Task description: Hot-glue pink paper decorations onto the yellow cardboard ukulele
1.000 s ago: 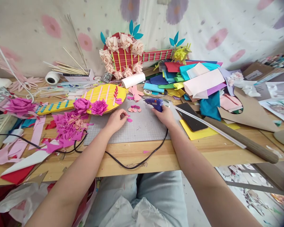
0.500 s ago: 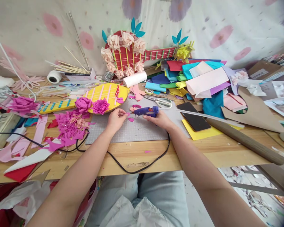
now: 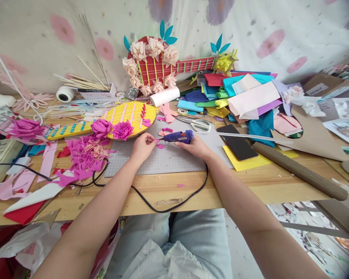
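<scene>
Beside a yellow paper guitar (image 3: 128,114), the left hand (image 3: 144,146) pinches a pink petal (image 3: 157,141) above the desk's cutting mat (image 3: 163,164). The right hand (image 3: 195,147), clamped on a glue gun (image 3: 178,136), aims the nozzle at it. Gluing seems underway and calls for a small, steady dab.

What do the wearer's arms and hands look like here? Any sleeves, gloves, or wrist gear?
The left arm and right arm are bare right to the frame edge, with no sleeves in view. The left hand and right hand are ungloved, with no ring, watch or band that I can see. Light blue-grey trousers show at the lap.
</scene>
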Available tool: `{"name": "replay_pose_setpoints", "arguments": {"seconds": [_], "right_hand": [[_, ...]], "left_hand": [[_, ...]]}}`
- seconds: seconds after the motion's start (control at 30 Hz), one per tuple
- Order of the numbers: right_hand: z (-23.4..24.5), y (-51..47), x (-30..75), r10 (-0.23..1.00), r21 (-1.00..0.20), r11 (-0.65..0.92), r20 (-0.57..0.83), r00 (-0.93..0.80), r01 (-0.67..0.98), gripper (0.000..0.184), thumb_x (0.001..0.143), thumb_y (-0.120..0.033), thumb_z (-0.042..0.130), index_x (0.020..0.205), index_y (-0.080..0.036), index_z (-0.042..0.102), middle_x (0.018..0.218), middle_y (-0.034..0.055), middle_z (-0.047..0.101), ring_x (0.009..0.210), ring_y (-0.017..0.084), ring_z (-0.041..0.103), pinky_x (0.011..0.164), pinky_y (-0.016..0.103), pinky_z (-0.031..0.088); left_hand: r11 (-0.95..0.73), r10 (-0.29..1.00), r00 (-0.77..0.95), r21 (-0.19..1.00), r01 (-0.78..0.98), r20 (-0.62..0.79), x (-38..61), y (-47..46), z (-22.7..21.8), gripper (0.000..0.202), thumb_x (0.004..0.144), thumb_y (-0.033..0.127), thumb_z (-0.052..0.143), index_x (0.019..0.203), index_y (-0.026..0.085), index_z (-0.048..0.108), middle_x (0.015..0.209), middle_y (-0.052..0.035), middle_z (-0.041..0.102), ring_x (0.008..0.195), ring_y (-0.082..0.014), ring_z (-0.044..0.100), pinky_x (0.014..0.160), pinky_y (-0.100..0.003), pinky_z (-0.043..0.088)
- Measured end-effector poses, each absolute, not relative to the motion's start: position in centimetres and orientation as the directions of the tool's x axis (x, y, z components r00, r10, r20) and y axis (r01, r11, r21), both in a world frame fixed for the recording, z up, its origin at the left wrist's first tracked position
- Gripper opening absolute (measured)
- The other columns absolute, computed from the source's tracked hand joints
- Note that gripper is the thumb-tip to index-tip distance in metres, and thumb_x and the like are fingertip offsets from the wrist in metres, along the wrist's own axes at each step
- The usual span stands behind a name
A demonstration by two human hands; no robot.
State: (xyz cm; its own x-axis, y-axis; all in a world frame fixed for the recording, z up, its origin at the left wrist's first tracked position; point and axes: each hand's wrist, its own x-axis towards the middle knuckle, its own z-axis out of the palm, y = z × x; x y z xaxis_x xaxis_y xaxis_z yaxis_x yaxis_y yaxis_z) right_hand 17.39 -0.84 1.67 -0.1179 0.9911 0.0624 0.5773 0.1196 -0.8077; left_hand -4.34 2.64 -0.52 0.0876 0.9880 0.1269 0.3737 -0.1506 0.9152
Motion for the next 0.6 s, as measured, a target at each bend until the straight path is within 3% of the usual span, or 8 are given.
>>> {"name": "replay_pose_setpoints", "arguments": {"seconds": [0.6], "right_hand": [[1.85, -1.01, 17.31, 0.985, -0.801, 0.132, 0.042, -0.165, 0.584, 0.042, 0.07, -0.056, 0.062, 0.09, -0.02, 0.067, 0.067, 0.0013, 0.062, 0.072, 0.018, 0.058, 0.066, 0.03, 0.045]], "left_hand": [[-0.131, 0.991, 0.079, 0.92, 0.37, 0.11, -4.33, 2.71, -0.49, 0.013, 0.068, 0.026, 0.065, 0.071, 0.019, 0.055, 0.065, 0.0017, 0.058, 0.059, -0.0108, 0.053, 0.059, -0.024, 0.04]]}}
